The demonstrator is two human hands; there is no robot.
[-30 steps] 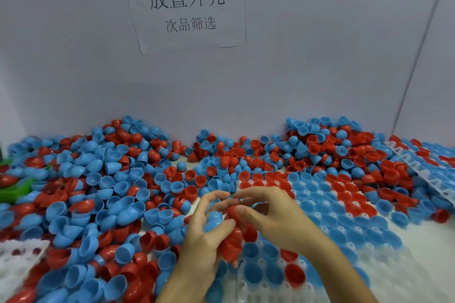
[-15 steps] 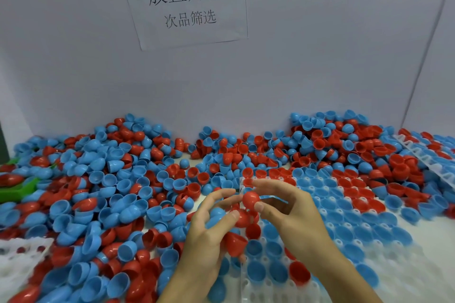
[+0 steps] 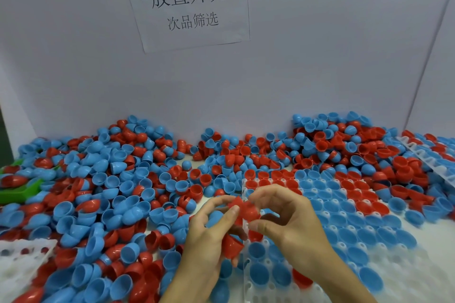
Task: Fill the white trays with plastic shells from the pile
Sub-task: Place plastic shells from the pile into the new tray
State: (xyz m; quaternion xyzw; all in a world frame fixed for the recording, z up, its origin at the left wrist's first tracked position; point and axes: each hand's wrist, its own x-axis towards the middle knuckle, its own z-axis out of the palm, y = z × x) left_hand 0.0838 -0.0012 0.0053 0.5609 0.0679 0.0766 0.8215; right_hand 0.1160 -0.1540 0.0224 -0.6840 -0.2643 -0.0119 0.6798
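Observation:
A big pile of blue and red plastic shells point(image 3: 103, 194) covers the table's left and back. A white tray point(image 3: 403, 275) lies front right, most of its cups holding blue and red shells. My left hand point(image 3: 206, 236) holds a stack of red shells point(image 3: 231, 243) against its palm, over the tray's left edge. My right hand point(image 3: 285, 219) pinches one red shell point(image 3: 250, 211) between thumb and fingers, just above the stack. The two hands meet at that shell.
A second white tray point(image 3: 17, 261) sits at the front left, another point(image 3: 428, 157) lies tilted among shells at the far right. A green scoop point(image 3: 19, 192) lies at the left edge. A white wall with a paper sign point(image 3: 189, 2) closes the back.
My right hand has drawn a red shell off the stack in my left hand and turned it between its fingers. Both hands stay over the tray's left edge.

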